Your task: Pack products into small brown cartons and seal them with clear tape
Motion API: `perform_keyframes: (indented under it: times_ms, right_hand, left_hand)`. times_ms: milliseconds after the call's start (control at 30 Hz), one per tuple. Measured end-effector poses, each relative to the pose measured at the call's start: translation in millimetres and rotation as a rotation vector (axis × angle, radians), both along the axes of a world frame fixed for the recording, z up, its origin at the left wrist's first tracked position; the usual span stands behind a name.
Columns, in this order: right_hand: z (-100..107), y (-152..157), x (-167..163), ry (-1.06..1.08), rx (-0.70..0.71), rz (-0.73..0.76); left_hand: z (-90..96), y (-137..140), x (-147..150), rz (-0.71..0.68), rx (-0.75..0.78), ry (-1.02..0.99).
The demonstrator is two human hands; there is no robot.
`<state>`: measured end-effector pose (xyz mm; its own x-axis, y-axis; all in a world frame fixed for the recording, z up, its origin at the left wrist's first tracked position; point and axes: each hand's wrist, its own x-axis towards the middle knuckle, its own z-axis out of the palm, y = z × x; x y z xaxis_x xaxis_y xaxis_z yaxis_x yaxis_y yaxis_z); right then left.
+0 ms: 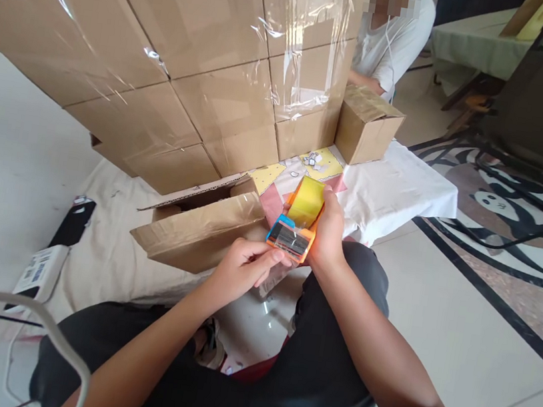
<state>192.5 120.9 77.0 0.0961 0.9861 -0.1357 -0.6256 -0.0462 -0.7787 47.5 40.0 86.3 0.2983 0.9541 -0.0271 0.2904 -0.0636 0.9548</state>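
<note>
My right hand (331,229) is wrapped round an orange and blue tape dispenser (291,239) that carries a yellow-looking roll of tape (307,202). The dispenser is held above my lap, its dark front edge turned toward me. My left hand (246,266) has thumb and fingers pinched together at the dispenser's front, where clear tape (274,281) hangs down; the tape's end seems to be between the fingertips. Just left of the dispenser, a cardboard box (207,228) lies tilted on the cloth with an open side showing.
A tall stack of taped cardboard boxes (208,80) rises in front. One small box (369,126) stands at its right, by a person in a white shirt (400,40). A white power strip (42,272) and black phone-like object (73,223) lie left. A dark chair (541,113) is right.
</note>
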Motion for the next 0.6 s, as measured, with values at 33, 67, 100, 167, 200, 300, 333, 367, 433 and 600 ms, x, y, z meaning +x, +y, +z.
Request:
perform_keyframes:
  times_ms: [33,67,100,167,200,300,333,367,433,600]
  right_hand:
    - [1,0,0,0.02,-0.032,0.007]
    - [2,0,-1,0.047,-0.08,0.011]
    - [2,0,-1,0.069,-0.126,0.011]
    - [4,-1,-2,0.07,-0.16,0.01]
    - [4,-1,-1,0.061,-0.151,0.013]
    - [5,-2,0,0.023,-0.065,0.034]
    - [6,-2,1,0.013,-0.042,0.039]
    - [6,-3,1,0.008,-0.033,0.039]
    - [7,-3,0,0.021,-0.056,0.029]
    - [13,-5,-4,0.085,-0.112,0.029]
  left_hand:
    - [0.0,-1,2,0.016,0.006,-0.004]
    - [0.5,-2,4,0.046,0.022,0.001]
    - [1.4,-3,7,0.085,0.042,0.012]
    - [3.9,-7,12,0.162,0.076,0.034]
    - [5.2,-8,14,0.186,0.085,0.04]
    - [7.4,-10,17,0.173,0.092,0.052]
    - [7.5,-10,16,0.159,0.099,0.053]
    - [7.2,-10,15,0.148,0.109,0.049]
    - [6.0,-9,13,0.143,0.129,0.031]
    - [4.0,-9,10,0.141,0.105,-0.015]
